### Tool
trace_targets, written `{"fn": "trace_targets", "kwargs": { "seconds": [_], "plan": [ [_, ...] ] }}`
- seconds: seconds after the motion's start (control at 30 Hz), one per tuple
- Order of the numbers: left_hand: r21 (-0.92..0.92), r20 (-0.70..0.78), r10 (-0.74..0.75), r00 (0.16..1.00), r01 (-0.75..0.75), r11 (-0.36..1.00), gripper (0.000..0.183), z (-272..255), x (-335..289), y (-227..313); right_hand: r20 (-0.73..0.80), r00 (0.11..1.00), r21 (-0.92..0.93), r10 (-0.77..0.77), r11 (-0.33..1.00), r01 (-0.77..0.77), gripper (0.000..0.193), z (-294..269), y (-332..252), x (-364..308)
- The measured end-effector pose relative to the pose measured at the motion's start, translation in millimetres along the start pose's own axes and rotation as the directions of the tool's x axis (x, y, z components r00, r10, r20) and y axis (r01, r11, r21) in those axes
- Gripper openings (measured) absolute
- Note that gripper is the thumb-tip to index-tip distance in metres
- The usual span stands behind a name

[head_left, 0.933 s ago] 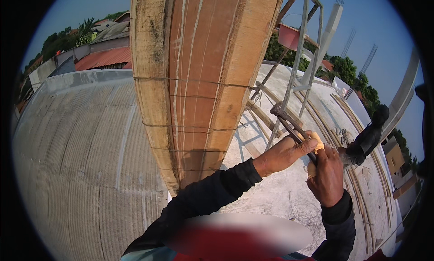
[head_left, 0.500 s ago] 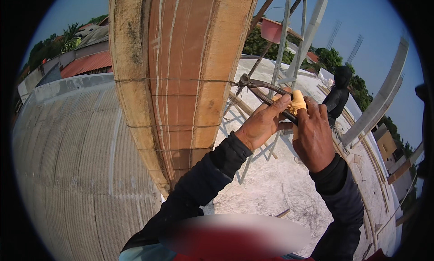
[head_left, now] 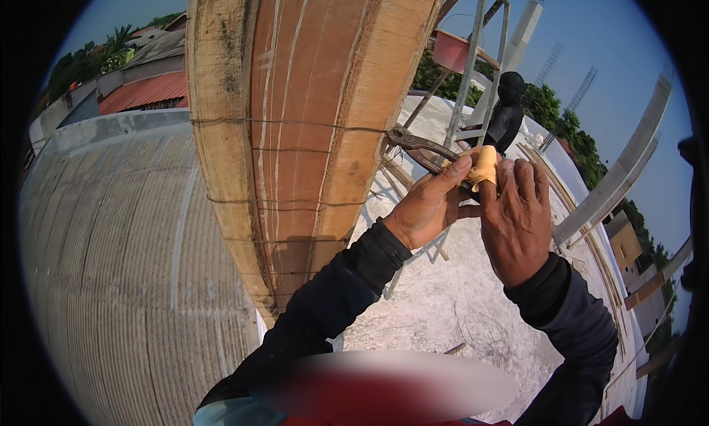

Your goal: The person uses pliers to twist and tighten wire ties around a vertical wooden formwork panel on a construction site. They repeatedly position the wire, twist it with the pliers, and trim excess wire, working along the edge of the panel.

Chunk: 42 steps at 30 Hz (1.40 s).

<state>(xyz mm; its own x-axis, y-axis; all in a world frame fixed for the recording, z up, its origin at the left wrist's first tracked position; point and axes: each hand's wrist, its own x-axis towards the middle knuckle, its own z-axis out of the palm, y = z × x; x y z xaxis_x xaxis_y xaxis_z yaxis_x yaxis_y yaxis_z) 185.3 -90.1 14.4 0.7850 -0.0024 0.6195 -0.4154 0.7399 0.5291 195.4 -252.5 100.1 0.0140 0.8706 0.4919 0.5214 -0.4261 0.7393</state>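
Note:
A pair of dark metal pincers (head_left: 422, 147) reaches to the right edge of a tall wooden column form (head_left: 303, 94). Their jaws meet the end of a thin binding wire (head_left: 303, 125) that runs across the boards. My left hand (head_left: 428, 208) is closed around the handles. My right hand (head_left: 519, 223) is closed at the handle ends, its fingers curled over them. Between the two hands is a pale yellow wrapping (head_left: 485, 165); whether it is worn on a finger or held I cannot tell. Several more wires circle the form lower down.
A corrugated roof (head_left: 111, 263) slopes away on the left. Beyond the form stand a metal ladder frame (head_left: 469, 71) and a pink bucket (head_left: 450, 51). Another person in black (head_left: 507, 112) is farther back. Concrete posts (head_left: 620, 182) lean at the right, near long poles (head_left: 591, 241).
The pincers' handles have come closer together, and my right hand has turned, its fingers lifting more upright. The view has shifted slightly; the other person now appears farther left, behind the ladder frame.

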Motion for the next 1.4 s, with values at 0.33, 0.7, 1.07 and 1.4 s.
{"fn": "trace_targets", "kwargs": {
  "seconds": [0.33, 0.7, 1.07, 1.4],
  "plan": [
    [0.514, -0.008, -0.167, 0.986, 0.147, 0.845, 0.073, -16.3, -71.4, 10.7, 0.265, 0.964, 0.797, -0.007, 0.565, -0.215, 0.032, 74.1, 8.7, -11.3],
    [0.291, -0.742, -0.23, 0.629, 0.613, 0.735, 0.052, -66.9, -272.0, -18.7, -0.1, 0.989, 0.956, 0.113, 0.287, 0.064, 0.041, 233.2, -32.2, 10.4],
    [0.204, -0.914, -0.051, 0.403, 0.564, 0.8, 0.05, -33.4, -328.5, -73.6, -0.35, 0.913, 0.922, 0.209, 0.252, 0.295, 0.036, 261.2, -59.0, 30.3],
    [0.3, -0.813, -0.145, 0.564, 0.619, 0.726, 0.047, -46.0, -265.2, -78.0, 0.379, 0.907, 0.855, -0.182, -0.306, -0.419, 0.029, 107.0, -12.2, -30.2]
  ]
}}
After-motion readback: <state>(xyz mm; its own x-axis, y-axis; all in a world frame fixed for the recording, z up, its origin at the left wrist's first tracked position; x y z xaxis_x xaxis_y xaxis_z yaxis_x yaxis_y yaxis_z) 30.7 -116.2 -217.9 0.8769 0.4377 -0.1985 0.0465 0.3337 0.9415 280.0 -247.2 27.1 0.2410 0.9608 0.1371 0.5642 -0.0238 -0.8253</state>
